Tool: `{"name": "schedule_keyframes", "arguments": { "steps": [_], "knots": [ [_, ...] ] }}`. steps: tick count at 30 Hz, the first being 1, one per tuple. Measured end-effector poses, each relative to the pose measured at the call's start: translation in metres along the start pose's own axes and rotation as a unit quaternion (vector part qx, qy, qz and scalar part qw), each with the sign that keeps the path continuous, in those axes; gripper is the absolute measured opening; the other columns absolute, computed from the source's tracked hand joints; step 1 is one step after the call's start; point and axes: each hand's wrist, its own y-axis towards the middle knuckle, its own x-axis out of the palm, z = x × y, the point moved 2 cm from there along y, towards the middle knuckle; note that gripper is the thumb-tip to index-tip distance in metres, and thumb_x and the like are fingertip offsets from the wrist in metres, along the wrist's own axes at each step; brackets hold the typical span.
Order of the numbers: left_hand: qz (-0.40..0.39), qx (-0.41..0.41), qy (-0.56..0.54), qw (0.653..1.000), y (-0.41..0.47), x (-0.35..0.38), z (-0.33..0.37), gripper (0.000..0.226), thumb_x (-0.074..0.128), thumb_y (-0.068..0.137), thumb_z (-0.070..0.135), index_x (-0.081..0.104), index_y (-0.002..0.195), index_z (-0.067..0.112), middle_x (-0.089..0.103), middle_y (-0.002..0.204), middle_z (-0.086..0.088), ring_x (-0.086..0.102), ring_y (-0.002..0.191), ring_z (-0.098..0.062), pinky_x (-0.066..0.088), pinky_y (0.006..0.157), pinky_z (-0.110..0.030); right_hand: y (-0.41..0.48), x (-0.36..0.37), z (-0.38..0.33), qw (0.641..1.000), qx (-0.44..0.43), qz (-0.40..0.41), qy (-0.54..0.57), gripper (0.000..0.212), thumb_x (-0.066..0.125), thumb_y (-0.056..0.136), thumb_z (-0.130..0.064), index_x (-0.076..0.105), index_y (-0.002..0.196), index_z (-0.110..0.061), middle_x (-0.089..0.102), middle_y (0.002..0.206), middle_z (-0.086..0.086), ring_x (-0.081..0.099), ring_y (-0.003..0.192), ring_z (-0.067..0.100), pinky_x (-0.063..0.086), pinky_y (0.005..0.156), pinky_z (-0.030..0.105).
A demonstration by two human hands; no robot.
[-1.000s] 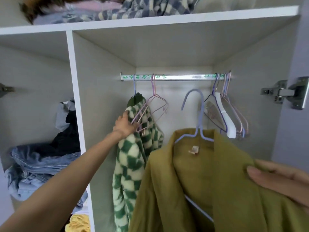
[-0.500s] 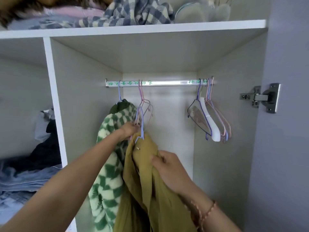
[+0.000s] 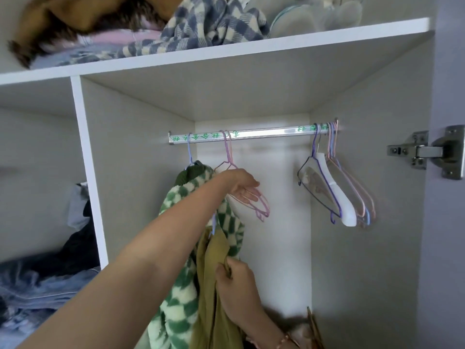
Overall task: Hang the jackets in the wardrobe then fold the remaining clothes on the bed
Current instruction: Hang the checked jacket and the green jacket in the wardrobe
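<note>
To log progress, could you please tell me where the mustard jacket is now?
Head view, lower centre: the mustard jacket lies against the green checked jacket, held by the right hand, below the rail.

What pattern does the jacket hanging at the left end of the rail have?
The fleece jacket has green and cream checks; the head view, the only one, shows it clearly.

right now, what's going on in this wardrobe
A person is hanging jackets. Their right hand grips an olive-green cloth jacket, held low and not yet on the silver metal rail. Their left hand touches the pink wire hangers beside a green-and-white checked fleece jacket already hanging there.
</note>
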Motion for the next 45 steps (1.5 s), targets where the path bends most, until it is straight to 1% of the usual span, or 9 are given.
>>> {"name": "schedule_keyframes", "arguments": {
  "steps": [5,11,15,17,20,23,28,37,45],
  "knots": [
    [0.014,-0.004,-0.173,0.985,0.008,0.027,0.007,0.025,0.024,0.099,-0.004,0.043,0.083,0.0,0.051,0.076,-0.013,0.062,0.042,-0.028,0.048,0.033,-0.035,0.021,0.008,-0.005,0.999,-0.012,0.036,-0.01,0.041,0.043,0.096,-0.013,0.026,0.058,-0.016,0.03,0.054,-0.001,0.031,0.047,0.01,0.023,0.045,0.018],
    [-0.062,0.012,-0.154,0.986,-0.003,0.052,0.031,0.022,0.036,0.098,-0.005,0.049,0.08,-0.001,0.059,0.047,-0.011,0.063,0.041,-0.021,0.053,0.04,-0.033,0.058,-0.01,-0.003,0.998,-0.045,0.053,0.0,0.039,0.043,0.094,-0.008,0.03,0.058,-0.015,0.032,0.054,-0.002,0.029,0.048,0.007,0.024,0.048,0.021],
    [-0.087,0.037,-0.049,0.994,-0.014,0.051,0.031,0.025,0.04,0.1,0.01,0.052,0.081,-0.002,0.064,0.064,-0.013,0.064,0.052,-0.024,0.056,0.053,-0.031,0.079,-0.027,-0.009,0.995,-0.062,0.079,-0.005,0.039,0.044,0.093,-0.007,0.033,0.057,-0.017,0.033,0.052,-0.005,0.031,0.045,0.007,0.026,0.045,0.019],
    [0.052,0.148,0.08,0.984,-0.021,0.03,0.031,0.023,0.044,0.098,0.016,0.056,0.086,0.0,0.063,0.08,-0.013,0.061,0.068,-0.026,0.056,0.069,-0.036,0.086,-0.036,-0.013,0.994,-0.066,0.091,-0.007,0.041,0.043,0.093,-0.007,0.03,0.056,-0.019,0.033,0.051,-0.005,0.03,0.046,0.006,0.025,0.044,0.02],
    [0.353,0.317,0.109,0.873,-0.05,-0.016,0.014,0.023,0.042,0.093,0.005,0.062,0.102,0.003,0.064,0.103,-0.014,0.059,0.095,-0.028,0.047,0.085,-0.033,0.103,-0.047,-0.027,0.99,-0.073,0.123,0.0,0.04,0.043,0.094,-0.01,0.03,0.058,-0.017,0.034,0.053,-0.002,0.033,0.047,0.008,0.025,0.046,0.023],
    [0.491,0.269,0.187,0.808,-0.065,-0.054,-0.029,0.029,0.046,0.089,0.005,0.058,0.115,0.007,0.056,0.117,-0.011,0.05,0.112,-0.029,0.039,0.094,-0.036,0.131,-0.047,-0.051,0.987,-0.099,0.129,-0.002,0.037,0.042,0.094,-0.012,0.031,0.059,-0.019,0.037,0.056,-0.001,0.035,0.051,0.012,0.028,0.052,0.031],
    [0.419,0.098,0.258,0.865,-0.057,-0.083,-0.105,0.029,0.05,0.09,0.015,0.058,0.118,0.012,0.05,0.121,-0.013,0.044,0.119,-0.034,0.038,0.1,-0.042,0.178,-0.024,-0.072,0.993,-0.086,0.032,-0.072,0.03,0.038,0.098,-0.012,0.037,0.067,-0.013,0.037,0.06,-0.002,0.036,0.051,0.01,0.028,0.042,0.014],
    [0.363,0.104,0.282,0.882,-0.069,-0.098,-0.154,0.036,0.048,0.093,0.017,0.049,0.129,0.017,0.045,0.12,-0.007,0.048,0.118,-0.025,0.031,0.103,-0.021,0.243,0.023,-0.064,0.999,-0.005,0.036,-0.033,0.034,0.036,0.098,-0.01,0.034,0.065,-0.016,0.057,0.088,0.021,0.059,0.089,0.033,0.04,0.065,0.032],
    [0.358,0.103,0.272,0.887,-0.079,-0.092,-0.17,0.041,0.046,0.095,0.021,0.043,0.136,0.021,0.04,0.116,-0.004,0.047,0.117,-0.025,0.033,0.102,-0.023,0.233,0.067,-0.026,0.998,0.043,-0.049,0.006,0.021,0.046,0.095,-0.017,0.048,0.11,-0.002,0.06,0.098,0.024,0.059,0.085,0.035,0.045,0.07,0.038]
  ]
}}
